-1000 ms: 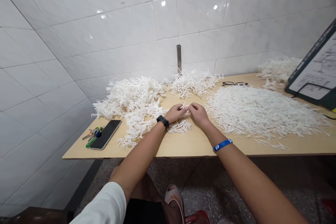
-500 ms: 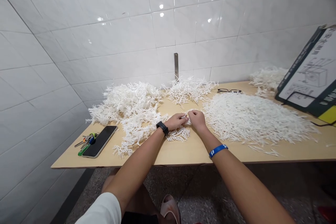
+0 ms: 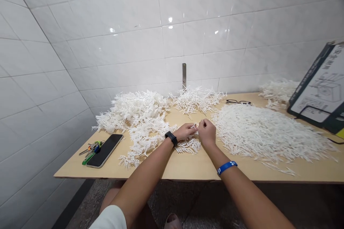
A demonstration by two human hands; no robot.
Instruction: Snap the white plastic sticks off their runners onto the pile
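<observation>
My left hand, with a black watch on its wrist, is closed on a small white branched plastic piece that shows at the fingertips. Right beside it, my right hand is curled into a pinch, thumb and forefinger together; what it holds, if anything, is hidden. Under and beside my left hand lie more branched pieces. A loose heap of tangled white pieces spreads to the left. To the right lies a wide, flat pile of short white sticks.
A smaller white heap lies by the wall, below a metal bracket. Eyeglasses rest behind the right pile. A phone and keys lie at the left. A printed box leans at the right, near another white heap.
The view has tilted up, so everything sits lower in the picture. My right hand has turned slightly and curled more, and the strand that spanned both hands no longer shows.
</observation>
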